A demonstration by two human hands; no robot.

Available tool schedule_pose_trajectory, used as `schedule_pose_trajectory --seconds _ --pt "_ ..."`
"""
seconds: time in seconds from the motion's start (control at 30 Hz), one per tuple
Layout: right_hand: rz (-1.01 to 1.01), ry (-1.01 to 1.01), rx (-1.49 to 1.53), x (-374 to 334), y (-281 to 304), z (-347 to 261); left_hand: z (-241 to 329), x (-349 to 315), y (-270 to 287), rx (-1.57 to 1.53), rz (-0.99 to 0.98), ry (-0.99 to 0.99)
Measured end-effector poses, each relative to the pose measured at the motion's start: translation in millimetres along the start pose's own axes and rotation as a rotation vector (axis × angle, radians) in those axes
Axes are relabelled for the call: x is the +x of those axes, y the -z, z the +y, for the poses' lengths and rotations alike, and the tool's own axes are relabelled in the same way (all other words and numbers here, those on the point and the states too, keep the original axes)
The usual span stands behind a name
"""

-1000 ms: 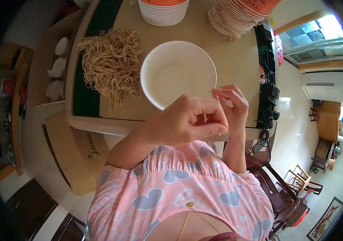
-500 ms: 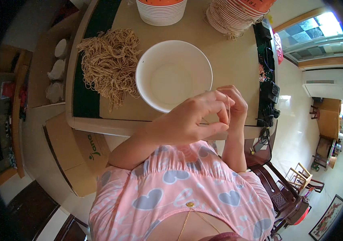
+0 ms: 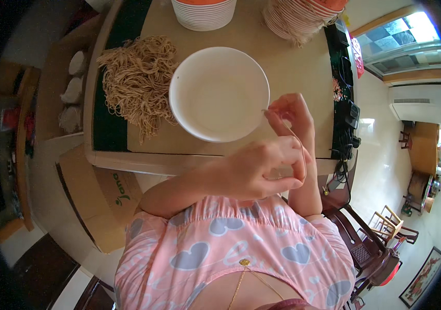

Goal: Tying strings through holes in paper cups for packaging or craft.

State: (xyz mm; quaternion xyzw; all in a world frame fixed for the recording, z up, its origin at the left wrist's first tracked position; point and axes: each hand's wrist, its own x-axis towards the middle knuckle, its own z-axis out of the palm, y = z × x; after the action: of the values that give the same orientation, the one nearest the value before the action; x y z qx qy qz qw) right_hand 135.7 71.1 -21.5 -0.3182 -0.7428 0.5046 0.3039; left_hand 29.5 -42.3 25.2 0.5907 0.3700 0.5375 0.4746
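Note:
A thin beige string [image 3: 294, 134] runs in a curve between my two hands at the table's near edge. Fingers bent, my left hand [image 3: 264, 168] grips one part of it, close in front of my chest. My right hand [image 3: 294, 114] pinches another part between thumb and fingertips, just right of a white paper tub [image 3: 219, 95]. The tub stands upright, and its inside looks bare. Left of it lies a loose tangled heap of beige string [image 3: 139, 82].
Two stacks of nested paper tubs stand at the far side, a white-and-orange stack [image 3: 205, 15] and another stack [image 3: 303, 23] with string draped over it. Black cables and adapters [image 3: 348, 116] line the right edge. A cardboard box [image 3: 96, 199] is below left.
My hands have drawn apart: the left came nearer my body, the right went slightly farther away. More string now shows between them. The whole table view shifted slightly.

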Motion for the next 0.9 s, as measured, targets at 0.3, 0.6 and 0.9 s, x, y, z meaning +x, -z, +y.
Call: schedule_pose_trajectory --seconds 0.3,0.6,0.9 --pt "-0.290 0.057 -0.379 52 3 -31 26 -20 28 -0.384 0.421 0.171" --pt "-0.246 0.398 -0.765 146 -4 -11 19 -46 61 -0.275 0.613 0.015" --pt "-0.165 0.579 -0.618 142 2 -31 1 -41 49 -0.249 0.512 0.099"
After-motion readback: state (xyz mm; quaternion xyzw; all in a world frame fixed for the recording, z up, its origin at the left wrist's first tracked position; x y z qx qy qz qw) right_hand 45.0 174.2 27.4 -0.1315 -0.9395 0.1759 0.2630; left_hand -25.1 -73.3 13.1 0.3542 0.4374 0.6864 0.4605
